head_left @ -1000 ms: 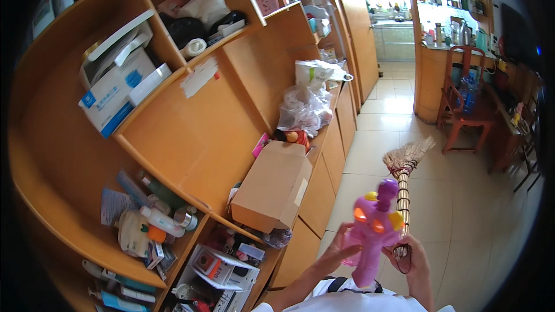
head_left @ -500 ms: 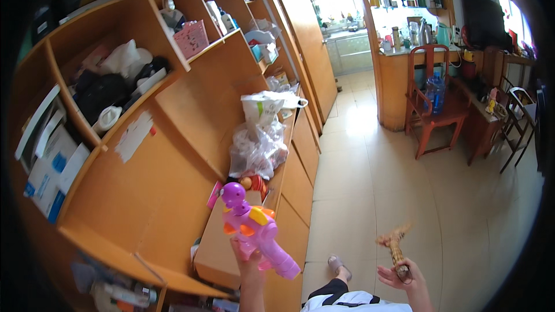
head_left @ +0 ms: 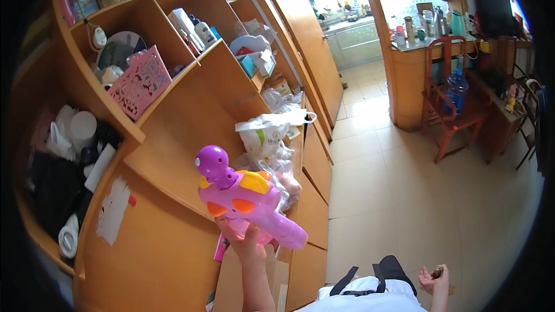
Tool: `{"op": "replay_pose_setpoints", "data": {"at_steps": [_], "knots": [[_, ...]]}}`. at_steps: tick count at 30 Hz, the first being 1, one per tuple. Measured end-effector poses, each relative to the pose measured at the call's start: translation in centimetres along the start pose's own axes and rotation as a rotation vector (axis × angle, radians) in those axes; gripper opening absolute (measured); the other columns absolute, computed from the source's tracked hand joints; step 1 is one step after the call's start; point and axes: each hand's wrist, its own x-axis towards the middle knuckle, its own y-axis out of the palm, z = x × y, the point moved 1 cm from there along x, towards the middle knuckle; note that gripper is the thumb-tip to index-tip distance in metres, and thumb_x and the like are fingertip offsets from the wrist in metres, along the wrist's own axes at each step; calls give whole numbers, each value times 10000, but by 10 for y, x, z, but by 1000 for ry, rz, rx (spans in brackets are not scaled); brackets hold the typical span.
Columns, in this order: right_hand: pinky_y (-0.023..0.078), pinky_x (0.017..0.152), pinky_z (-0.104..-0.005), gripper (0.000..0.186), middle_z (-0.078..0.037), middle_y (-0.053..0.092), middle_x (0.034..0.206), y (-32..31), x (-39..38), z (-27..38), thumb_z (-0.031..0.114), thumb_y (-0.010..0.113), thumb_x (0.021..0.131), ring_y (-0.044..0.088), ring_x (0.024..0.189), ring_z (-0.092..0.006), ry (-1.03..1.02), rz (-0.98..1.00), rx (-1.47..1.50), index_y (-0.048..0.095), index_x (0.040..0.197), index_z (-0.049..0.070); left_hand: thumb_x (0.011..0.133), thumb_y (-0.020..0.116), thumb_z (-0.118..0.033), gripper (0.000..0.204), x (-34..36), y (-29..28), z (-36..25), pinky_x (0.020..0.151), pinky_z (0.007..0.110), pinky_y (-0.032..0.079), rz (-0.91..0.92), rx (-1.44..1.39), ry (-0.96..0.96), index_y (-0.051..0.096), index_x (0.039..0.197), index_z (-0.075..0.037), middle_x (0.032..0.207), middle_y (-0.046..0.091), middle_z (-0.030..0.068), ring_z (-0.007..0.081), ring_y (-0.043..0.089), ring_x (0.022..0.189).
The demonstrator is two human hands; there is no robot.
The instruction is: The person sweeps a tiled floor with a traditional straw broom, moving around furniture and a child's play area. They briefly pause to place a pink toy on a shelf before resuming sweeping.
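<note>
My left hand (head_left: 245, 244) is closed round the underside of a purple and pink plastic dinosaur toy (head_left: 254, 199). The toy has a round head, yellow plates on its back, orange spots and a thick tube-like end pointing down to the right. It is held up in front of the wooden shelf unit. Low on the right, my right hand (head_left: 433, 280) is curled at my side round a tan, ridged, stick-like thing (head_left: 437, 273) with a dark end. Most of that thing is hidden by the hand or blurred against the floor.
Below the toy is a cardboard box (head_left: 229, 283). White and clear plastic bags (head_left: 263, 138) lie on the cabinet ledge behind it. A pink basket (head_left: 141, 85) sits on an upper shelf. To the right, a red wooden chair (head_left: 457, 120) bears a blue water jug (head_left: 457, 89).
The dinosaur toy has risen in my left hand and turned, with its head more to the left. My right hand has gone lower and further right. The shelves appear nearer.
</note>
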Motion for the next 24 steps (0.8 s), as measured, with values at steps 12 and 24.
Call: {"op": "replay_pose_setpoints", "data": {"at_steps": [12,24], "knots": [[380,880,-412,379,-122,615,1044,267,151,89,303,646,559,534,992,-268,135,-112,-200,379,765,129,689,747,-265,770,138,114,84,933,371,403,-151,174,180,300,1306,-159,1232,412,22,186,424,1155],[438,824,-348,230,-91,680,857,531,119,45,316,613,610,609,859,-231,57,347,-759,509,522,131,748,693,-411,677,305,168,28,687,346,492,-420,513,507,336,1281,-196,1204,439,10,205,508,1034]]}}
